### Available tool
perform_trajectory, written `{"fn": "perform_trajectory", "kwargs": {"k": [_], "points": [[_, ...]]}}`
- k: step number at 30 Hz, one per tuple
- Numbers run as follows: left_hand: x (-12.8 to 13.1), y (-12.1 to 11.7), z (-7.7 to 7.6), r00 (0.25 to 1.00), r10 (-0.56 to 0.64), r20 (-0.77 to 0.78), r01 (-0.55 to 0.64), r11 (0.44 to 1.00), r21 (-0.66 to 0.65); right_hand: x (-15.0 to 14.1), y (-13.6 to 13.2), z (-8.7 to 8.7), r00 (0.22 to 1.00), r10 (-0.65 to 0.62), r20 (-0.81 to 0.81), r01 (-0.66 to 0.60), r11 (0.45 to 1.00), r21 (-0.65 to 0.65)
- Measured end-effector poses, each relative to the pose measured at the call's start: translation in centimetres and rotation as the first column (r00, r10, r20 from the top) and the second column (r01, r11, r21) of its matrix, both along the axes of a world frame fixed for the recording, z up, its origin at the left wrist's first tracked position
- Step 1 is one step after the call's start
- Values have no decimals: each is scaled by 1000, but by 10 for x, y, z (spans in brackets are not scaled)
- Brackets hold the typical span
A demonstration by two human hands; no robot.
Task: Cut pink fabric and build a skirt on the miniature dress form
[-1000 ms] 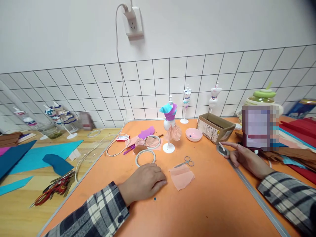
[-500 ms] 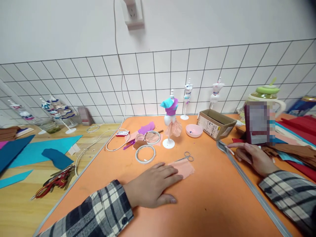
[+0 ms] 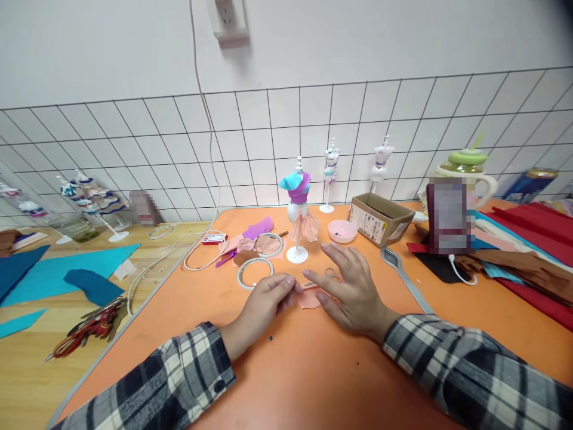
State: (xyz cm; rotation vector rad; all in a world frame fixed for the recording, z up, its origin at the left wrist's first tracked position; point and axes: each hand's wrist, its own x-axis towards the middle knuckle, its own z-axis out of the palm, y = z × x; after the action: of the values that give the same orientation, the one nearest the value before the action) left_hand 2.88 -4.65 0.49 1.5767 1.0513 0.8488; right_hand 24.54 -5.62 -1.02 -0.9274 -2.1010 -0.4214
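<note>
A small peach fabric piece [image 3: 308,298] lies on the orange table [image 3: 313,370] between my hands. My left hand [image 3: 264,304] rests with its fingertips on the fabric's left edge, fingers stretched out. My right hand [image 3: 351,286] lies flat over the fabric's right side, fingers spread. Small scissors [image 3: 330,273] peek out just behind my right hand's fingers. A little mannequin [image 3: 298,212] in a teal and purple top with a peach skirt stands behind them.
A tape ring [image 3: 255,272], fabric scraps [image 3: 257,242], a pink bowl [image 3: 342,230] and a cardboard box [image 3: 380,218] sit at the back. A grey ruler [image 3: 405,279] lies to the right, with red and brown fabric [image 3: 532,263] beyond. Blue felt [image 3: 67,272] and a white cable [image 3: 156,263] lie left.
My right hand has come from the ruler at the right over to the peach fabric. My left hand has slid to the fabric's left edge. The view has tilted a little.
</note>
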Motion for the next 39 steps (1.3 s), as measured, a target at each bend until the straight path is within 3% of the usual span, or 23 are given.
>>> {"fn": "perform_trajectory", "kwargs": {"k": [2,5,10,14,16,19,22,27,31,35,39], "points": [[5,-2,-5,987,14,158,9,990,-140,-2,3,3,1000,14,-5,-13,999,42],[10,-6,-9,963,53,265,-10,987,-162,-2,5,3,999,43,2,-43,998,47],[9,-9,-6,961,8,277,35,988,-152,0,4,-1,995,102,-20,-102,995,3],[6,-10,-5,964,-38,262,76,987,-139,-1,2,-2,984,163,-68,-172,974,-149],[5,-10,-5,963,-45,267,80,989,-124,-2,1,-2,968,196,-159,-233,935,-268],[4,-10,-5,954,-39,297,83,988,-134,-4,1,-2,921,226,-316,-352,829,-435],[4,-10,-5,944,-12,330,74,982,-176,-5,0,-3,903,250,-350,-406,765,-500],[3,-8,-9,925,-21,379,101,976,-192,-4,-3,-3,948,266,-177,-316,856,-409],[2,-6,-12,945,-31,325,91,981,-171,-3,-5,-1,963,264,-59,-269,910,-317],[3,-6,-8,971,-18,238,52,989,-137,-4,-6,1,968,245,-51,-249,915,-319],[4,-8,-2,983,-15,182,35,994,-104,-4,-5,1,960,255,-115,-280,871,-404]]}}
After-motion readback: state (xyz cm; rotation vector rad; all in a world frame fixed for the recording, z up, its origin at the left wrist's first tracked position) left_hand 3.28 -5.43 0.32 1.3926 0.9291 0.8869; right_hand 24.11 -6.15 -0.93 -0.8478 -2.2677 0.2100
